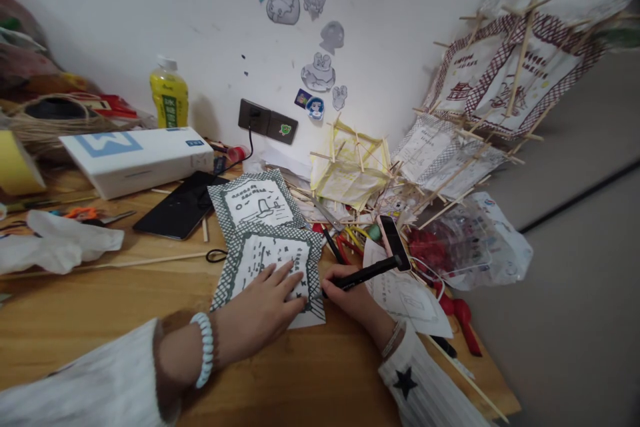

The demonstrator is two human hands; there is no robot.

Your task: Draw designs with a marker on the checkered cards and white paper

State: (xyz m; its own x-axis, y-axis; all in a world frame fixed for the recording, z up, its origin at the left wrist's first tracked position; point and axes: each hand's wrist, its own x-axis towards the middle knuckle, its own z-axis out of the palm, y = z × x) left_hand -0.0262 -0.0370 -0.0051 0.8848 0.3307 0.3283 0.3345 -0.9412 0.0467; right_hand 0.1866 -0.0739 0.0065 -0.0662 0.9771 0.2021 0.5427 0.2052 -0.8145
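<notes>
My left hand (267, 300) lies flat with its fingers spread on a white paper sheet (250, 260) that bears a dark crosshatched border, small marks and writing. In my right hand (353, 293) is a black marker pen (367, 273), its tip at the sheet's right border, where the lower corner shows only sparse slanted lines. Just above, and partly overlapped, sits a second bordered sheet (260, 203) with a drawing and lettering. Under my right wrist, a third paper (410, 300) carries faint pencil lines.
A white box (137, 157), a black tablet (177, 207) and a yellow-labelled bottle (170, 93) stand at the left. Stick-and-paper lanterns (350, 163) rise at the back right. A phone (393, 240), a clear plastic bag (480, 240) and scissors (95, 217) lie around.
</notes>
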